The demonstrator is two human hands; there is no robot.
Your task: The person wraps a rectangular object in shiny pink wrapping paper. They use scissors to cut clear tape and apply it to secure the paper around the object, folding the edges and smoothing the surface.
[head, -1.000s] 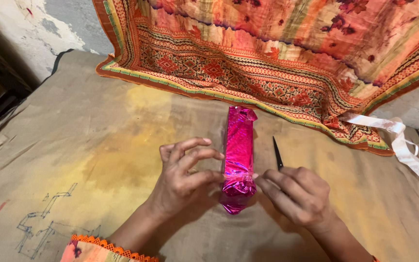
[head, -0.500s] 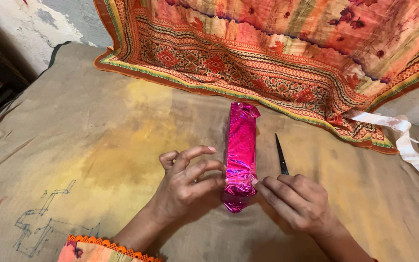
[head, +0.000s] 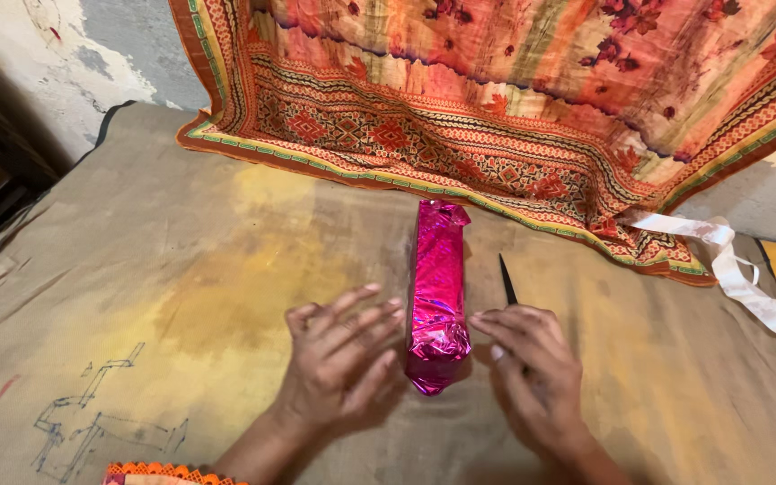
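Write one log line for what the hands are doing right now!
left hand: open, fingers against pink foil parcel | right hand: open, beside parcel, over black scissors | surface: tan cloth

Soft, warm light falls evenly from above — shadows under the hands are faint. The pink foil-wrapped package (head: 438, 292) throws small glints. Both hands are smeared, probably motion blur. The upper left of the frame sinks into darkness — edges bow slightly.
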